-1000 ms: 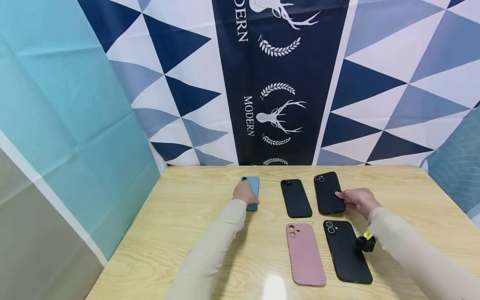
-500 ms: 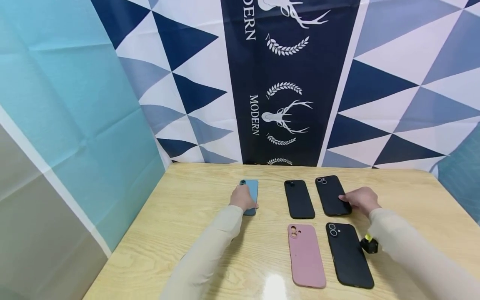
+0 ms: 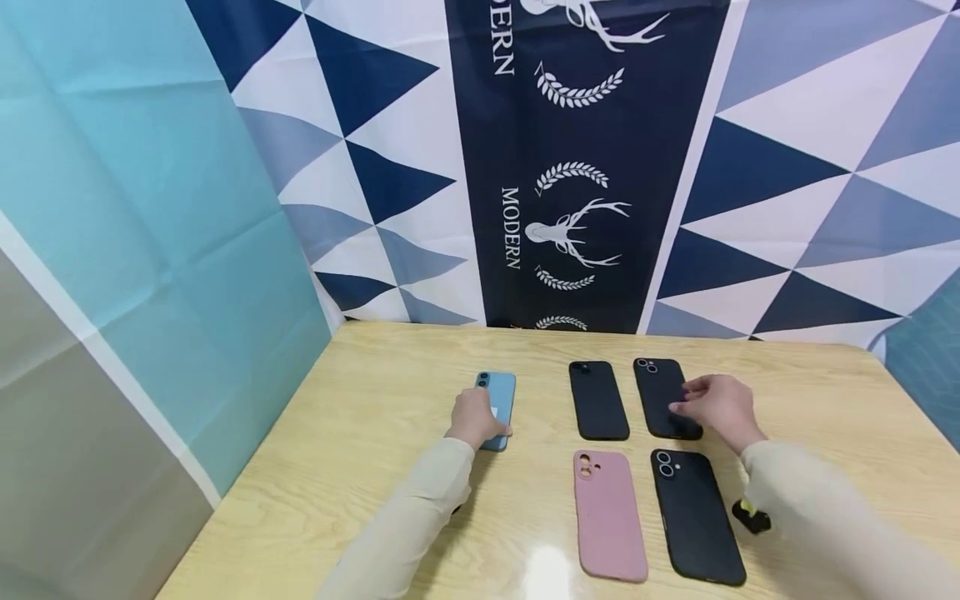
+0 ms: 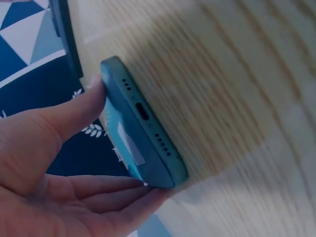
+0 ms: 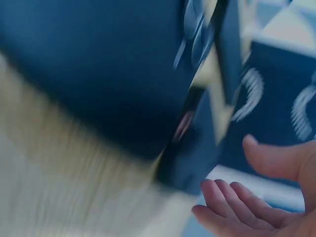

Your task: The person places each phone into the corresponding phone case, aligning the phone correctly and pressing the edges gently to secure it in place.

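My left hand (image 3: 472,417) grips a blue phone (image 3: 504,387) near its lower end, at the back middle of the table. In the left wrist view, the thumb presses one long side of the blue phone (image 4: 121,113) and the fingers the other, with its charging port facing the camera. At the back right, my right hand (image 3: 718,408) hovers at the right edge of a black phone (image 3: 662,400), which lies lens side up. A gap shows between thumb and loosely bent fingers of the right hand (image 5: 261,197), and nothing is held there.
Another black phone (image 3: 598,402) lies between the two. Nearer the person, a pink phone case (image 3: 611,517) with camera cutouts lies beside a larger black phone (image 3: 697,517). A patterned cloth (image 3: 570,167) hangs behind the wooden table (image 3: 360,433).
The left hand has drawn the blue phone a little toward the person. The right hand, which pinched the back right black phone, has let go of it after shifting it slightly nearer.
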The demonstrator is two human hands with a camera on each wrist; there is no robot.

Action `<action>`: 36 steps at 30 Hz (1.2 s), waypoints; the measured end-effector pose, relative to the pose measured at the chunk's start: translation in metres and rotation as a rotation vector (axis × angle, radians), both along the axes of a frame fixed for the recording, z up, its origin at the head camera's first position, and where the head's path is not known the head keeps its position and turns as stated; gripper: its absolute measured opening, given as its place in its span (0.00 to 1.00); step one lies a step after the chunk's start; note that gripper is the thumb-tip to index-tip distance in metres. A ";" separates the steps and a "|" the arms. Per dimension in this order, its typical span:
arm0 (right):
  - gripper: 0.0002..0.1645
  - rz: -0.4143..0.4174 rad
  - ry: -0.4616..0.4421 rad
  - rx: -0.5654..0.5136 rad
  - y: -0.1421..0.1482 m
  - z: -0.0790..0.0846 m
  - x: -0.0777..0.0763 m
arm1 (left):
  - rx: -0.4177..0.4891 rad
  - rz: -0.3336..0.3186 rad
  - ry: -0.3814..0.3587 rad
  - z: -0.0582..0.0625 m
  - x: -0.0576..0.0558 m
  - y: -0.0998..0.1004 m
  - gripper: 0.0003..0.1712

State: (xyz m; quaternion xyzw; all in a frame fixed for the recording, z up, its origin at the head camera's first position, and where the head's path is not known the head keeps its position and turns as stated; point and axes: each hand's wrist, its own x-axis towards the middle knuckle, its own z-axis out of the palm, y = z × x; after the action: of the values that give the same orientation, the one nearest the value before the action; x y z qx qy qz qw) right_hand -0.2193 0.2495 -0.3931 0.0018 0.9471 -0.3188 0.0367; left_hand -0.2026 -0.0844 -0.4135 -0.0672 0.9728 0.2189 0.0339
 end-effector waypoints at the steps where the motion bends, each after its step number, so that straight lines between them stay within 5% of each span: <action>1: 0.30 0.038 0.019 0.004 -0.008 0.001 0.010 | 0.012 0.003 -0.006 -0.001 0.003 0.000 0.28; 7: 0.24 0.222 -0.006 0.067 -0.062 -0.004 0.081 | 0.043 0.033 -0.025 -0.005 0.015 0.001 0.33; 12: 0.28 0.202 -0.097 0.092 -0.090 -0.014 0.117 | 0.043 0.049 -0.022 -0.007 0.020 0.001 0.30; 19: 0.32 0.180 0.045 0.218 -0.107 -0.016 0.121 | 0.054 0.047 0.036 -0.005 0.015 -0.001 0.26; 27: 0.36 0.166 0.082 0.333 -0.124 -0.027 0.127 | 0.086 0.085 -0.006 -0.010 0.015 0.000 0.27; 32: 0.38 0.203 0.134 0.324 -0.127 -0.026 0.121 | 0.084 0.093 0.005 -0.006 0.010 0.003 0.29; 36: 0.51 0.231 0.122 0.277 -0.129 -0.023 0.114 | 0.110 0.123 0.011 -0.002 0.008 0.005 0.28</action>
State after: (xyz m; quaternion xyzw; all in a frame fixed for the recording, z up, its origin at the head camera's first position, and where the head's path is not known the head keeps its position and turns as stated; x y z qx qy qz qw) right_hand -0.1051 0.1207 -0.4158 -0.1213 0.9763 -0.1787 0.0149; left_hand -0.1950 -0.0794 -0.4158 -0.1237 0.9536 0.2738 0.0189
